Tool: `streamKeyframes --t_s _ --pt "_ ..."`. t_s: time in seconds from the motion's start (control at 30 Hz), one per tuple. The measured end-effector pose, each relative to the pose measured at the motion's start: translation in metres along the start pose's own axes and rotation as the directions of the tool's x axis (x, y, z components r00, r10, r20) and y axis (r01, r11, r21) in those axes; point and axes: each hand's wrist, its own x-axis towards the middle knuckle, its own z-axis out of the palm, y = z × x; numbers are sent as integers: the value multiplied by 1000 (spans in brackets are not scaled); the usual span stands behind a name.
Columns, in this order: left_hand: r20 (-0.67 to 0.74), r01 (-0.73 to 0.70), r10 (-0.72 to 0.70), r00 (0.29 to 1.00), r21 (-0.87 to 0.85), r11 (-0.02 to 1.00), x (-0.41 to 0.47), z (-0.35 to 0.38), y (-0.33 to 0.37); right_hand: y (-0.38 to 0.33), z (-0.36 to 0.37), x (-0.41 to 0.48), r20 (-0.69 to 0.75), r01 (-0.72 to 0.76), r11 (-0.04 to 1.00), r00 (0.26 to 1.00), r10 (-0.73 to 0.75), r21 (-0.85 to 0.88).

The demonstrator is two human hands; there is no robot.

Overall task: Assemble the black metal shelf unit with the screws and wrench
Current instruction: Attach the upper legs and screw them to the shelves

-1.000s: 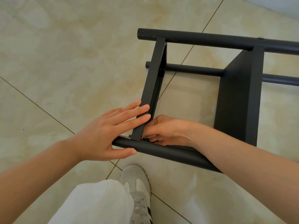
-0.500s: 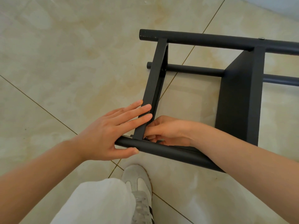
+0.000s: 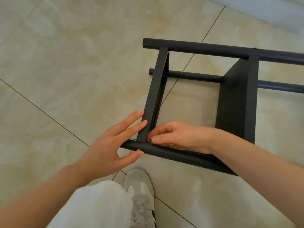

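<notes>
The shelf unit [image 3: 236,99] lies on its side on the tiled floor [image 3: 65,63], and it looks like painted steel: stiff and fairly heavy for its size, with a smooth coat that is likely to slide under a palm and scrape on tile if it is dragged. The round tubes look like the best places to grip, since fingers can wrap them. The flat cross bar [image 3: 154,96] has thin edges and is better pressed than gripped. The left hand [image 3: 111,142] is open. Its straight fingers lie against the outer face of the cross bar and its thumb touches the underside of the near tube [image 3: 181,155], which probably braces the joint. The right hand [image 3: 181,135] reaches inside the frame with its fingers curled, and its fingertips pinch a small silver screw [image 3: 148,141] right at the corner where the cross bar meets the near tube. The screw is tiny and probably easy to drop or cross-thread, so it wants a light, square start. A glint of metal shows under the right palm, but I cannot tell whether it is the wrench. The shelf panel and the far tube [image 3: 205,49] sit well away from both hands, and the near tube lies just ahead of a grey shoe [image 3: 139,183].
</notes>
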Motion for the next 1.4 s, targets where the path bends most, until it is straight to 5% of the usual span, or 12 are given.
streamKeyframes --t_s 0.13,0.23,0.33,0.4,0.87,1.4 --pt "-70 226 -268 961 -366 903 -9 14 12 -5 3 -16 -27 4 990 1000 -8 -139" --pt "-31 342 -510 860 -706 620 -16 28 22 -5 6 -24 -54 15 983 998 -25 -184" --pt "68 403 -633 771 -822 403 -15 38 34 -3 8 -27 -93 43 972 993 -66 -231" --pt "148 450 -621 769 -816 362 -14 40 41 -1 8 -29 -118 63 965 988 -96 -254" --pt "149 493 -616 773 -753 437 -5 31 54 -8 15 -47 -234 90 908 952 -200 -410" --pt "-118 325 -567 815 -717 616 43 -23 87 -28 -1 -104 -456 105 852 808 -373 -512"
